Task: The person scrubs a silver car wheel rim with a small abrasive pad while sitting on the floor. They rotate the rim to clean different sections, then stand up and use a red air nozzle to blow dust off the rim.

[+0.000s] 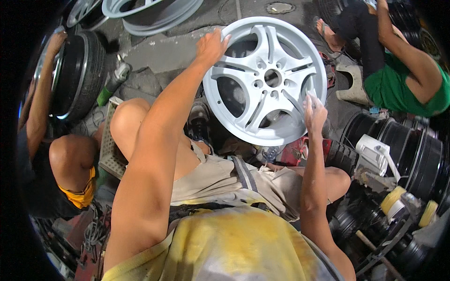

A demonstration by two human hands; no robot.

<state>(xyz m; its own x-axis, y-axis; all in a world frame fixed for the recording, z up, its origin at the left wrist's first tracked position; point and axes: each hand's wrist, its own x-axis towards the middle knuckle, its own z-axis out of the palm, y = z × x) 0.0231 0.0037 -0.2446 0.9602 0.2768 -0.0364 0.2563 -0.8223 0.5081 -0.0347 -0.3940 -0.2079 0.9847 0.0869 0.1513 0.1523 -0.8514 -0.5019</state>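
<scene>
A pale grey-white alloy wheel [250, 66] with split spokes is tilted before my knees. My left hand [211, 47] holds its upper left rim, thumb lying on the front edge. At the right side, my right hand [315, 114] pinches a small pale piece [311, 92], possibly abrasive paper, against the wheel near a spoke opening. Whitish dust coats the fingers of this hand. The wheel's back and the fingertips behind its rim are hidden.
A green-bodied power tool [111, 84] lies left of me, near a tyre [94, 59] touched by a co-worker's hand [57, 41]. Another grey wheel [158, 26] lies beyond. Rightward are a person in a green shirt [397, 86], a beige stool [346, 95] and stacked black wheel rims [411, 144].
</scene>
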